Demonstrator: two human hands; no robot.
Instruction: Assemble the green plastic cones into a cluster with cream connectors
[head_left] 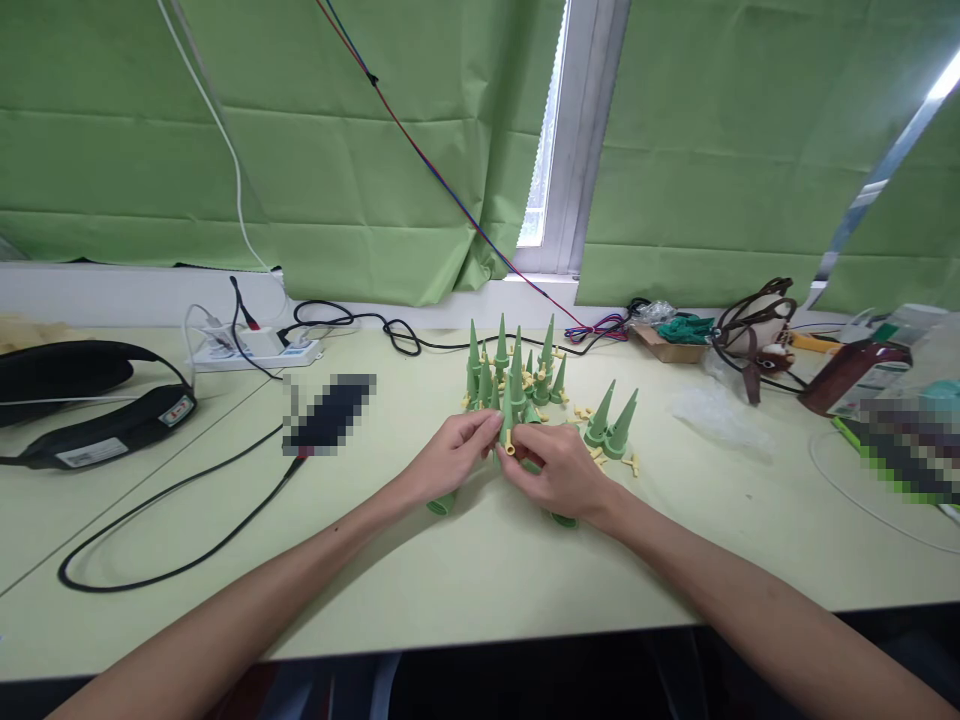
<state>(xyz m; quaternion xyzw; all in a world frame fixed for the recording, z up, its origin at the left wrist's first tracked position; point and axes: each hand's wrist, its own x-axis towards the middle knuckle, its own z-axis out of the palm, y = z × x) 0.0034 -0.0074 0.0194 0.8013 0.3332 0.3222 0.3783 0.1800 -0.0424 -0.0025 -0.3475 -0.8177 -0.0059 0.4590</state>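
Note:
Over the table, both my hands meet at a green plastic cone [507, 410], its tip pointing up. My left hand [456, 452] pinches the cone from the left with thumb and fingers. From the right, the closed fingers of my right hand [561, 468] hold a small yellow plastic piece [510, 448] against the cone's lower part. Just beyond my hands stands a cluster of green cones [502, 345] with small yellow pieces among them. Two more cones [618, 425] stand to the right, near a loose yellow T-shaped piece [634, 464]. Another cone [441, 503] lies partly under my left hand.
To the left are a blurred dark device [330, 415] on a black cable, a white power strip [255, 350] and a black padded band [112, 430]. Clear plastic wrap [724, 415], a brown bottle [855, 375] and a small cardboard box [671, 345] are on the right.

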